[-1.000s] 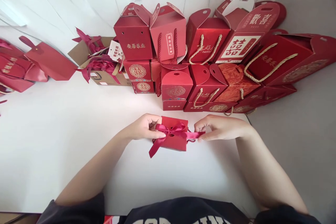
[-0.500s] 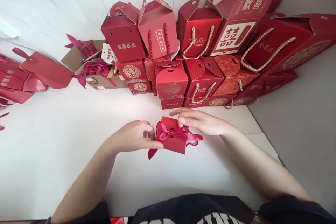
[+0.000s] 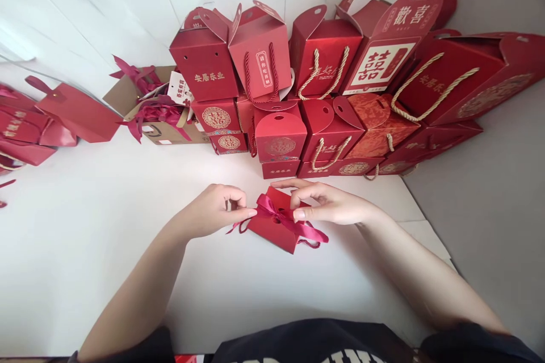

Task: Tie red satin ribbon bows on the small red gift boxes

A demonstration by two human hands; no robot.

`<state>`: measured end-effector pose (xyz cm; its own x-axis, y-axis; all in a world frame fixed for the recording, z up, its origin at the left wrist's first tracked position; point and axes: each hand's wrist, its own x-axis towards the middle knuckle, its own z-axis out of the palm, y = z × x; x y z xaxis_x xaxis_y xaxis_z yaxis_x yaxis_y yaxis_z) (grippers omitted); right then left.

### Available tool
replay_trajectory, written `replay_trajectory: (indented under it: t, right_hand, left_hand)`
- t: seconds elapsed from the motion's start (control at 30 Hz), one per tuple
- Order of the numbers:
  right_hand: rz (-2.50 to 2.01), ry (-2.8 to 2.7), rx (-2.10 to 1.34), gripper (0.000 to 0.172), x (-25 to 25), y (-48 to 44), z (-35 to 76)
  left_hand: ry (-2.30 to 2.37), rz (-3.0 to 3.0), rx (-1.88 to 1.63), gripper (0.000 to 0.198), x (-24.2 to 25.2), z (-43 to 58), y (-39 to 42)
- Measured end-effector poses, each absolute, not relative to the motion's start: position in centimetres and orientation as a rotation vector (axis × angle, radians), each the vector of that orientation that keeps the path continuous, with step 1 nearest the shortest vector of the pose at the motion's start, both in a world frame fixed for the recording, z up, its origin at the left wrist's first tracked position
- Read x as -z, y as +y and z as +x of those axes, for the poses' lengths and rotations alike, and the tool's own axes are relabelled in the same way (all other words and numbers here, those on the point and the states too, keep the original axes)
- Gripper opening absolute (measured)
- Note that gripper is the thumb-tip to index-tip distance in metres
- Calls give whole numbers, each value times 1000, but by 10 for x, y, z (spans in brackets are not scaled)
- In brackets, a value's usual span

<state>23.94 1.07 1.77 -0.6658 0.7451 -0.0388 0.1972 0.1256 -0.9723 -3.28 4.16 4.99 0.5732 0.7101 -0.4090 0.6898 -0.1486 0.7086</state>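
A small red box (image 3: 272, 232) sits on the smooth white table (image 3: 204, 295), in front of the person and between both hands. It looks like stiff, folded card and lies turned a little. A shiny pink bow (image 3: 266, 206) lies on top, soft and floppy, and one ribbon end hangs past the box's right side. Dark red twisted cord (image 3: 309, 244) pokes out too.

The left hand (image 3: 221, 207) is at the bow's left side, thumb and finger close together. The right hand (image 3: 323, 201) reaches over the box with thumb and finger tips near each other beside the bow. I cannot tell if either hand pinches the ribbon.

Just behind stands a big pile of red boxes (image 3: 281, 130), with round flaps, gold prints and rope handles. An orange box (image 3: 368, 136) with swirly marks is in it. To the left, a brown box (image 3: 179, 133) is stuffed with crumpled ribbons (image 3: 159, 113), near a flat red bag (image 3: 80, 113).

The right hand hides part of the small box. The left edge cuts off more red bags (image 3: 21, 125), and the bottom edge cuts the letters on the dark shirt (image 3: 298, 340).
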Motion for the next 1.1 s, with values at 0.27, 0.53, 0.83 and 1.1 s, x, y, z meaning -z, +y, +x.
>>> replay_trajectory:
  t: [0.27, 0.53, 0.83, 1.1]
  right_hand:
    - [-939, -1862, -1577, 35, -6, 13, 236]
    - [-1016, -1835, -1495, 40, -5, 13, 238]
    - [-962, -1937, -1216, 36, -7, 10, 233]
    - [-799, -1870, -1439, 28, -5, 13, 234]
  left_hand:
    - [1001, 1635, 284, 31, -51, -30, 32]
    - [994, 1770, 235, 28, -45, -27, 31]
    - [985, 1724, 389, 33, -48, -29, 32]
    - [947, 1694, -283, 36, -42, -14, 29]
